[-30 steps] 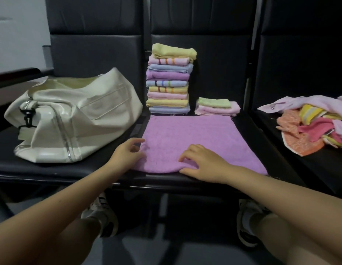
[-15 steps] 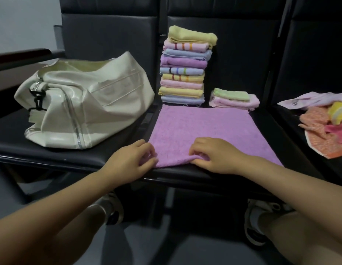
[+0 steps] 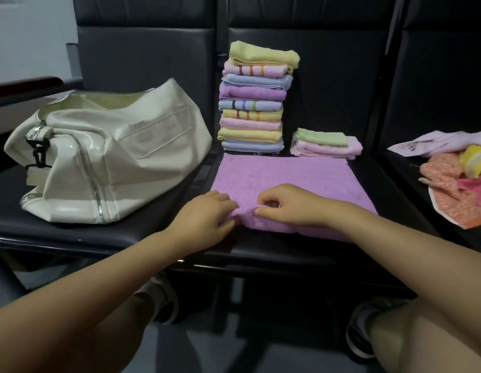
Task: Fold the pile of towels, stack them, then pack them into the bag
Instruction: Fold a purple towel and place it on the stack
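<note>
Towel (image 3: pixel 282 179) lies flat; left hand (image 3: pixel 204 214) and right hand (image 3: pixel 285 205) pinch its six-o'clock edge, bag (image 3: pixel 107 154) at nine.

Nothing I can see carries words, numbers or a brand that I can read. The cream glossy leather bag (image 3: pixel 107 154) at my ten o'clock has faint raised marks on its front pocket panel, but they are too blurred to tell whether they are letters. The tall stack of folded pastel towels (image 3: pixel 254 100) at twelve o'clock shows only coloured stripes, no lettering. A small dark mark sits at the hem of the bottom towel there, perhaps a tag, too small to make out.
</note>
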Demonstrator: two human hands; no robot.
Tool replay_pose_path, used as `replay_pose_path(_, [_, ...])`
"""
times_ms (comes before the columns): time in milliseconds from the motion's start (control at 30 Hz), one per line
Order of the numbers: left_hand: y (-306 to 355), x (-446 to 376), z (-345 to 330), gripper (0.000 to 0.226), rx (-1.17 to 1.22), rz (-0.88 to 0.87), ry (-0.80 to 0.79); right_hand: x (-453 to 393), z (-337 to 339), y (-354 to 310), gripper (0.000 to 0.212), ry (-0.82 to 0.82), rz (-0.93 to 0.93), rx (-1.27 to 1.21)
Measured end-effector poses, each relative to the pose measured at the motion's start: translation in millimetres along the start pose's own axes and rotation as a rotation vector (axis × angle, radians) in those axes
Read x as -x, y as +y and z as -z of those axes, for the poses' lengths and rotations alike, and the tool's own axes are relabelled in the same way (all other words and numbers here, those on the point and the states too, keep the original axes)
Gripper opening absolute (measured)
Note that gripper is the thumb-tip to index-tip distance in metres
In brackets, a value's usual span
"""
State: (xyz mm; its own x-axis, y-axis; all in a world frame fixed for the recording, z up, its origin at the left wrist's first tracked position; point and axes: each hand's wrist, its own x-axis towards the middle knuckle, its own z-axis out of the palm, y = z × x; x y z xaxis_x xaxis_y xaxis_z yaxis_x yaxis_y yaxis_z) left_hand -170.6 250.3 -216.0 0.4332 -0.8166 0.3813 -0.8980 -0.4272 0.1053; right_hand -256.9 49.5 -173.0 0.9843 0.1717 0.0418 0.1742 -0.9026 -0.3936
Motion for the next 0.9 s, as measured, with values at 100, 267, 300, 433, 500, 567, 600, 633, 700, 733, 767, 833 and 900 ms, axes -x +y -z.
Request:
replay_pose_path(100, [-2,-19,3,0.036,0.139,0.047,-0.007,2,3,3,0.036,-0.060,-0.050,0.069])
replay_pose_path(267, [-9,-50,10,0.029,0.270,0.090,-0.035,9,16,21,0.034,-0.014,-0.165,0.203])
replay_pose_path(300, [-11,-58,11,0.035,0.286,0.106,-0.015,8,21,28,0.033,0.012,-0.203,0.215])
replay_pose_path(433, [-24,-83,7,0.041,0.263,0.165,0.053,8,35,72,0.037,0.101,-0.366,0.168])
replay_pose_path(500, [-35,-89,-2,0.035,0.223,0.217,0.049,16,42,94,0.037,0.139,-0.478,0.075])
replay_pose_path(567, [-43,-92,-11,0.035,0.207,0.296,0.026,28,47,110,0.035,0.224,-0.569,-0.108])
replay_pose_path(600, [-45,-92,-15,0.035,0.222,0.331,0.022,35,49,115,0.034,0.263,-0.596,-0.193])
replay_pose_path(633, [-45,-93,-18,0.035,0.263,0.366,0.019,41,50,119,0.034,0.297,-0.616,-0.270])
replay_pose_path(700, [-39,-96,-17,0.033,0.417,0.439,0.024,50,48,126,0.031,0.365,-0.639,-0.445])
replay_pose_path(733, [-35,-97,-16,0.031,0.509,0.480,0.024,54,47,127,0.027,0.400,-0.644,-0.547])
replay_pose_path(767, [-30,-99,-14,0.030,0.596,0.513,0.019,58,47,126,0.020,0.430,-0.648,-0.647])
replay_pose_path(833, [-21,-102,-9,0.028,0.719,0.563,0.013,67,48,124,0.011,0.450,-0.655,-0.832])
replay_pose_path(900, [-10,-103,-4,0.024,0.808,0.592,0.026,78,52,124,0.012,0.418,-0.671,-0.955])
